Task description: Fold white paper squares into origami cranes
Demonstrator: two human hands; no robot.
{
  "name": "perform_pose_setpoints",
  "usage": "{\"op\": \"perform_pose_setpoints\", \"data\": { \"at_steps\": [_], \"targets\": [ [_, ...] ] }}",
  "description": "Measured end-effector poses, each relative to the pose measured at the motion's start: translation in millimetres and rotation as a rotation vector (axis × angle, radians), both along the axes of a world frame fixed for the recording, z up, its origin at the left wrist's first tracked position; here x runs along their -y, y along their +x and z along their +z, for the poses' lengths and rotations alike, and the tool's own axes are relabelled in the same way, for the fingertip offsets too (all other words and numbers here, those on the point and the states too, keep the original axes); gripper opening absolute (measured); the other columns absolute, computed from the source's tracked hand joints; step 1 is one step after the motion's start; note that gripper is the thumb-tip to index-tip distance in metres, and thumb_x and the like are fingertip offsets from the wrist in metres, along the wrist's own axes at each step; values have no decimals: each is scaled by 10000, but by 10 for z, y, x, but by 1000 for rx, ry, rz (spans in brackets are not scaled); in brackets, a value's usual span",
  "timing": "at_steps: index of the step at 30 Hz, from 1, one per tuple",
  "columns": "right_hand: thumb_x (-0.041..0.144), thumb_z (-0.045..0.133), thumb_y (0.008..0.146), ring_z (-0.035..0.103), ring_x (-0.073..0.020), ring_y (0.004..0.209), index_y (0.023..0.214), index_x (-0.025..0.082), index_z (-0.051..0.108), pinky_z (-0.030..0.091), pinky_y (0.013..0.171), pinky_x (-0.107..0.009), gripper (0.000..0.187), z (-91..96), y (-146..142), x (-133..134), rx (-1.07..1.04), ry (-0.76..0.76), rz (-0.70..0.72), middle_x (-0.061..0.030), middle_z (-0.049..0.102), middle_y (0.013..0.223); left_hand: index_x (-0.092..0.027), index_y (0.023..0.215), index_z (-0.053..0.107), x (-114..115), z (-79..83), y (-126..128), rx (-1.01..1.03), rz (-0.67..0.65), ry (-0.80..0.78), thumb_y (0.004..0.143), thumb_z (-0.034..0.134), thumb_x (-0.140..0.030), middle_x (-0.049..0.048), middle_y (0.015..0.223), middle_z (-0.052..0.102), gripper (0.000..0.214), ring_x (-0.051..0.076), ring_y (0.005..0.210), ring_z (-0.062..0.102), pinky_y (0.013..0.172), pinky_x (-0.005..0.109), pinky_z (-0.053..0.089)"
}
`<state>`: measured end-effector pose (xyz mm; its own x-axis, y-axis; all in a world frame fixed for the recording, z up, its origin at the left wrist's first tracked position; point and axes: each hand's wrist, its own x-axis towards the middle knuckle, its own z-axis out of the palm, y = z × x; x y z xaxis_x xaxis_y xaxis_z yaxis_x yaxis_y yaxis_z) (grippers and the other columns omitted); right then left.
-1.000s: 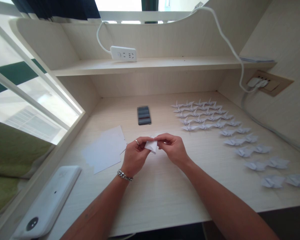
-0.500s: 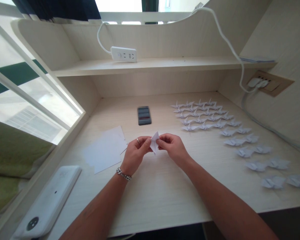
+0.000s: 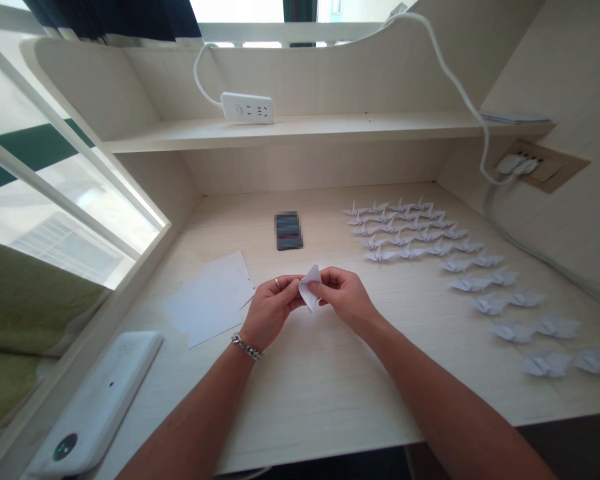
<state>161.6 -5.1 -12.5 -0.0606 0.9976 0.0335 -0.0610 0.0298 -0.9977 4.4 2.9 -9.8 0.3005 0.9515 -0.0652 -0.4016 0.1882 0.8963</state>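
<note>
Two hands were in on it! The left hand [image 3: 270,310] pinched one edge of the folded paper [image 3: 309,279], the right hand [image 3: 349,297] gripped the other, above the desk [image 3: 320,393]. Loose sheets [image 3: 210,300] lay at nine o'clock, a dark rectangle [image 3: 289,232] at eleven, paper cranes [image 3: 440,249] from one round past three.

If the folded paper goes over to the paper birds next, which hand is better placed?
Probably the right hand: it pinches the folded paper and is nearer the paper birds. The left hand holds the folded paper too, but is nearer the flat sheets.
</note>
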Motion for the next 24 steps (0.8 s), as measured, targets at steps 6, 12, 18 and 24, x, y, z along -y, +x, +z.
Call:
{"op": "perform_pose_setpoints", "data": {
  "at_steps": [6, 12, 18, 24],
  "targets": [
    [363, 705, 720, 577, -139, 606, 748, 150, 651, 477, 554, -259, 221, -37, -8, -5, 42, 44, -29, -14, 634, 666, -117, 916, 741, -4, -13, -1, -46, -54, 18, 730, 745, -266, 89, 798, 729, 238, 160, 713, 656, 721, 301, 534],
    [399, 731, 693, 606, -143, 615, 783, 134, 677, 511, 575, -265, 285, -34, 16, -16, -38, 4, 29, -31, 667, 693, -101, 883, 738, -8, -11, -16, -164, 1, 29, 704, 769, -283, 72, 746, 719, 257, 142, 680, 640, 703, 284, 533],
    [396, 695, 742, 595, -121, 561, 822, 130, 724, 528, 560, -259, 279, -36, 13, -18, -50, 0, 28, -29, 665, 650, -102, 852, 729, -22, -42, -37, -227, 55, 22, 677, 785, -312, 61, 726, 708, 279, 135, 658, 627, 664, 270, 532],
    [381, 685, 759, 583, -118, 538, 810, 126, 729, 526, 546, -256, 264, -56, -30, -8, -16, 32, -17, -26, 653, 621, -97, 767, 712, -5, 18, -9, -347, 138, 36, 648, 799, -318, 34, 624, 672, 266, 101, 554, 579, 561, 223, 504]
  ]
}}
